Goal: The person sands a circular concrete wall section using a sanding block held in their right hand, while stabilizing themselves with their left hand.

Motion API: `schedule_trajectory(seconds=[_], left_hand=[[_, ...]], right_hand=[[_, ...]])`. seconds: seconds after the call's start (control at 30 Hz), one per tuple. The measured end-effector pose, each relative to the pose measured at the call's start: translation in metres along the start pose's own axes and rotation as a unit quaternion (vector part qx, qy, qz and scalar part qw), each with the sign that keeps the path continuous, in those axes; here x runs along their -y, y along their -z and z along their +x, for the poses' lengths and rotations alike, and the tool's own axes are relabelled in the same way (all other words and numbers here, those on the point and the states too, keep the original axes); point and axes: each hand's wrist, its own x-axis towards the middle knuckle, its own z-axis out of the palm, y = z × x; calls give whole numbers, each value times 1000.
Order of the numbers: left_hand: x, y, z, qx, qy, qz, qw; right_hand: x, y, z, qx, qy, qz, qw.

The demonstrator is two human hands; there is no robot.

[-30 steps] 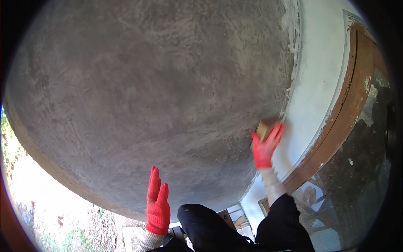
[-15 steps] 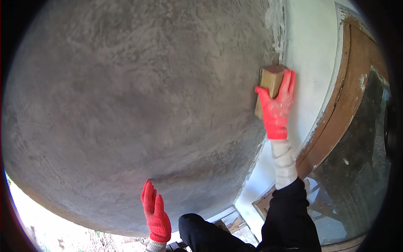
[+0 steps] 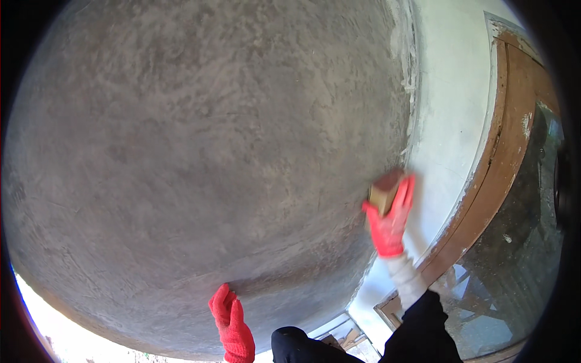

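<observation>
My right grip clasps a wooden block; my left grip, loosely extended, looks empty. Drifting rightward, the block might scuff the white wall.

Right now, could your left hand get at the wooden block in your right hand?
Probably yes: the left hand looks empty, and only grey wall shows between it and the wooden block, though the right hand covers part of that block.
</observation>
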Motion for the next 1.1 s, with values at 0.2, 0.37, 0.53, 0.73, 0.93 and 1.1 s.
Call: schedule_trajectory(seconds=[0.2,0.37,0.53,0.73,0.93,1.1], left_hand=[[5,-5,3,-21,-8,-23,999],[5,1,3,-29,7,-9,1000],[-9,-7,2,-17,14,-25,999],[-13,-1,0,10,13,47,999],[-17,1,-1,11,-25,93,995],[-10,-7,1,30,-33,64,997]], right_hand=[[52,25,126,-36,-48,139,988],[14,-16,-29,-13,-134,95,986],[-40,-11,-162,81,-153,54,983],[32,10,35,-13,-26,46,999],[65,11,78,-59,-64,79,993],[-6,-10,-122,61,-118,-68,989]])
